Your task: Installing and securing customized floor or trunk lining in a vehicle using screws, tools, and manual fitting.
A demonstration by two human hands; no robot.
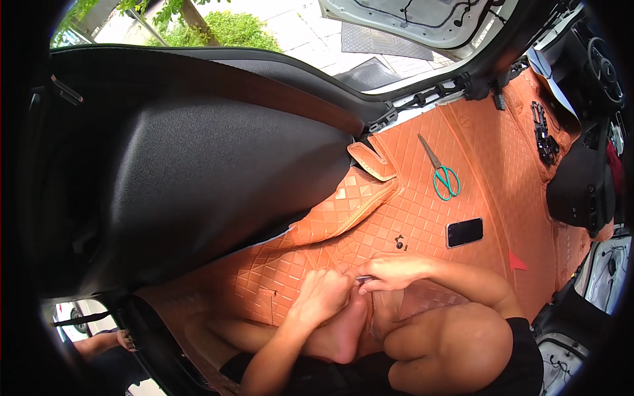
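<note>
I sit on an orange quilted car mat (422, 204) with my legs bent. My right hand (395, 271) is closed on a small dark, shiny object (362, 279), too small to name. Right beside it, my left hand (325, 292) is closed, knuckles up, its fingertips hidden against the mat by my bare foot (350, 333). Whether the left fingers hold anything is not visible. Just beyond my hands lie a few small black pieces (399, 243). Scissors with green handles (446, 183) rest farther off, and a phone (465, 233) lies flat to the right.
A black seat (218, 171) fills the left side. The mat has a loose folded flap (371, 162) by its base. At the right are a black slotted part (544, 135), a red scrap (517, 262) and a steering wheel (602, 69). Another person's hand (125, 340) shows outside, lower left.
</note>
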